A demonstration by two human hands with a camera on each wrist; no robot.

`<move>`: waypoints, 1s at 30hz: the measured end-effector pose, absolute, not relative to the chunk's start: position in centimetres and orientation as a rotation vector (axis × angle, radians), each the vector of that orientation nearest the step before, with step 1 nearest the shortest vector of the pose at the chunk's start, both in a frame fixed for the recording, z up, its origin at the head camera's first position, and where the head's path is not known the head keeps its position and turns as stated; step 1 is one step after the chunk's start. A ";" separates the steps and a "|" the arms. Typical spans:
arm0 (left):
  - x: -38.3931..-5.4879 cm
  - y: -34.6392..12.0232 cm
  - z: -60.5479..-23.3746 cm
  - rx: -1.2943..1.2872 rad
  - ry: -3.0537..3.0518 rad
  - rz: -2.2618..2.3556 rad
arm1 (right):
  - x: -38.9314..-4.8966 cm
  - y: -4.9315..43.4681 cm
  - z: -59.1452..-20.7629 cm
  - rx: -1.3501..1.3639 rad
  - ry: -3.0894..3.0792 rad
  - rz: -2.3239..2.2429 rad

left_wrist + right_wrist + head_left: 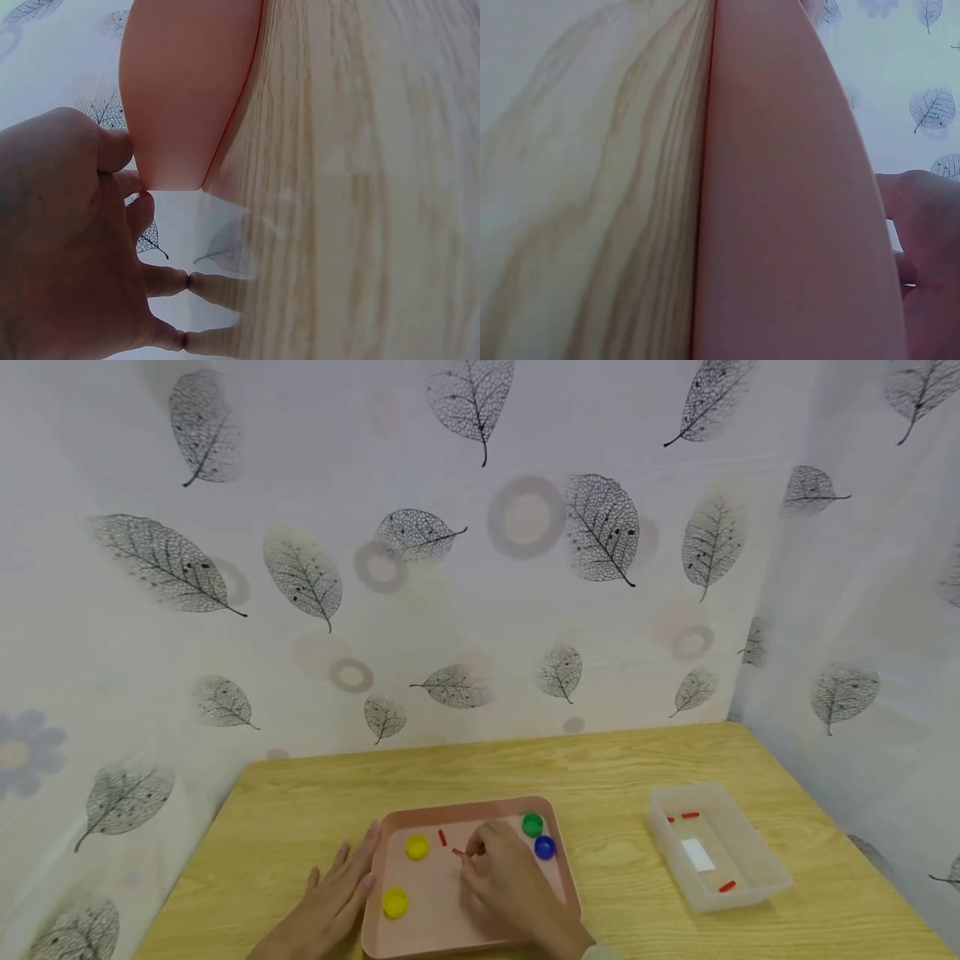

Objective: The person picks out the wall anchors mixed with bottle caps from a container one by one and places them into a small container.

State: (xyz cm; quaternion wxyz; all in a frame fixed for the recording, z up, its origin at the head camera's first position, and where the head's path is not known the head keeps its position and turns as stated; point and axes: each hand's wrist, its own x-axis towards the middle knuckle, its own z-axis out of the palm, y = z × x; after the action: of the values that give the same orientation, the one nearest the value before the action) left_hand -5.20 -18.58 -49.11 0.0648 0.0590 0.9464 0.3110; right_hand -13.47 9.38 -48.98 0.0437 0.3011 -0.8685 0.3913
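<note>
A pink tray (472,814) lies on the table in the head view. My left hand (330,893) rests against its left side with fingers straight; in the left wrist view, the thumb and fingers of this left hand (67,240) are at the tray wall (187,90). Over the middle of the tray, my right hand (510,881) has curled fingers and pinches a small red stick (457,852) at the fingertips. Another red stick (442,838) lies just beyond it. The right wrist view shows mostly the tray's outer wall (780,187), with part of the right hand (930,255) behind it.
Two yellow caps (417,847) sit in the tray's left part. A green cap (532,824) and a blue cap (544,847) are at its right side. Farther right stands a clear plastic box (750,860) holding several red sticks (690,815) and a white label (697,855).
</note>
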 end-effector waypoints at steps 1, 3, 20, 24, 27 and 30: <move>-5.2 -18.6 -49.1 0.175 2.854 0.934 | -13.6 9.6 -49.0 0.916 -2.650 1.190; -5.3 -18.6 -49.0 0.171 2.853 0.924 | -13.7 10.2 -49.0 0.917 -2.613 1.168; -6.0 -18.5 -48.8 0.187 2.893 0.889 | -15.0 14.2 -48.9 0.978 -2.229 1.133; -5.8 -18.6 -48.9 0.195 2.904 0.926 | -15.0 15.0 -48.6 0.963 -2.220 1.166; -5.4 -18.6 -49.1 0.205 2.928 0.945 | -14.9 15.5 -48.6 0.946 -2.239 1.188; -5.0 -18.7 -49.3 0.222 2.945 0.949 | -14.7 15.9 -48.7 0.921 -2.254 1.160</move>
State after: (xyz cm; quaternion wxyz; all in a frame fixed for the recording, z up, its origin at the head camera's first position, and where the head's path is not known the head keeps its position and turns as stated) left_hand -5.02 -18.73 -49.31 0.0198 0.0714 0.9491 0.3060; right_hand -14.66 15.92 -48.69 0.2206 0.3332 -0.8151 0.4195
